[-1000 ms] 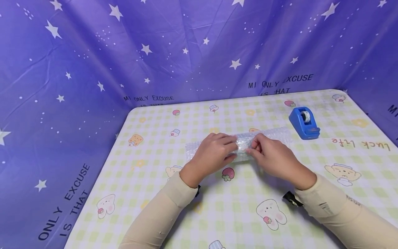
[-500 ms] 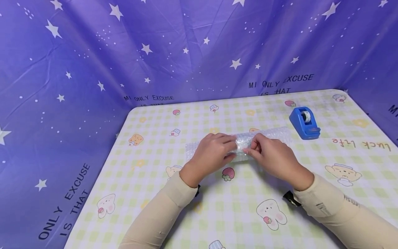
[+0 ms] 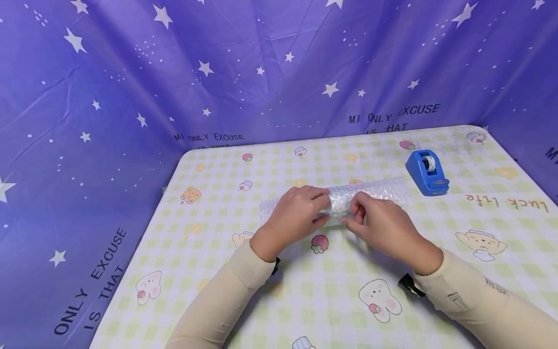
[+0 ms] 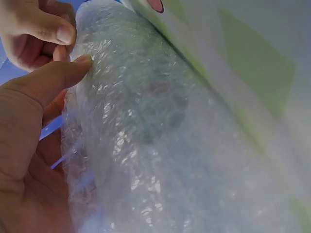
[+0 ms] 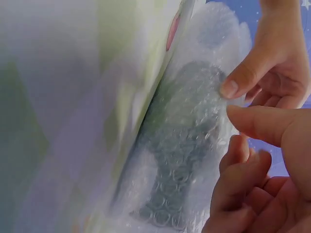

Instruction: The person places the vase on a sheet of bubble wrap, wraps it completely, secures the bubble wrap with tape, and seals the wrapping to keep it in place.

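A bundle of bubble wrap [image 3: 342,199] lies across the middle of the table, rolled into a long shape. Through its layers a dark shape shows in the right wrist view, its kind unclear. My left hand [image 3: 298,213] grips the bundle left of its middle, thumb on the near side and fingers over the far side. Beside it, my right hand [image 3: 388,225] is at the bundle's near side, thumb extended against or close to the bubble wrap [image 5: 194,116] and the other fingers loosely bent. A gap shows between that thumb and the forefinger, with nothing visible in it.
A blue tape dispenser [image 3: 425,173] with a roll of tape stands at the back right, just beyond the bundle's right end. The table [image 3: 209,271] has a checked cover with printed cartoons. A purple starry curtain [image 3: 261,72] hangs behind and at both sides.
My right thumb and forefinger have parted from their pinch, and the right hand has shifted slightly toward me and to the right. The left hand keeps its hold on the bundle.
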`<state>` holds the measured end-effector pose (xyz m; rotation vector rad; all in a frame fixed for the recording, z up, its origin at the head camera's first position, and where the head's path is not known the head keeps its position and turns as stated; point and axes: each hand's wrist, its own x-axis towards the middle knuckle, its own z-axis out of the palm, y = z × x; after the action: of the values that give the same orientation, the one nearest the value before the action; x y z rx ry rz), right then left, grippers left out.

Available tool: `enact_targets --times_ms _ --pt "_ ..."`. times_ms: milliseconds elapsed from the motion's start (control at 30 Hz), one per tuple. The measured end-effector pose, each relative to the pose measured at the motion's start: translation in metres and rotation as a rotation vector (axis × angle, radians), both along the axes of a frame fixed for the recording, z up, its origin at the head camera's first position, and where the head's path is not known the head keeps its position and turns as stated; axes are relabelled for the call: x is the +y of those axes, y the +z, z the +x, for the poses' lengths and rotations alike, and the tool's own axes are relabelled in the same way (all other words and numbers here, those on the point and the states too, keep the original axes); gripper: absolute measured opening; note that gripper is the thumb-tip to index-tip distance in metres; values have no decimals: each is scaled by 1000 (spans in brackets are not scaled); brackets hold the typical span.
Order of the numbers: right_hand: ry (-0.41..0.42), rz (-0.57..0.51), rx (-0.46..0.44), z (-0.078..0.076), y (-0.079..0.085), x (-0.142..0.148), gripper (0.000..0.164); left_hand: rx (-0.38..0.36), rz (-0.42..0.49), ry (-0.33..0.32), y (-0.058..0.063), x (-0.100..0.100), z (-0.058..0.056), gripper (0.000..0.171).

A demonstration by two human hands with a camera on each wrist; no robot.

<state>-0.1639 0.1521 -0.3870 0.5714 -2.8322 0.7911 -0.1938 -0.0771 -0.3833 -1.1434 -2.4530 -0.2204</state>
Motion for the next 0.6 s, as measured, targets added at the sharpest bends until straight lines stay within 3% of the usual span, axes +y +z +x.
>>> enact_targets --times_ms 133,267,433,600 --pt "71 -75 -23 4 -1 0 24 -22 14 -10 4 -1 -1 21" --pt "120 -151 -135 9 -3 -1 21 -29 34 -29 10 -5 -1 29" --pt "102 -312 -452 16 -6 0 22 -68 22 -34 22 -8 -4 36" --pt "51 -575 -791 21 -7 -2 39 -220 -135 73 36 -10 -11 41"
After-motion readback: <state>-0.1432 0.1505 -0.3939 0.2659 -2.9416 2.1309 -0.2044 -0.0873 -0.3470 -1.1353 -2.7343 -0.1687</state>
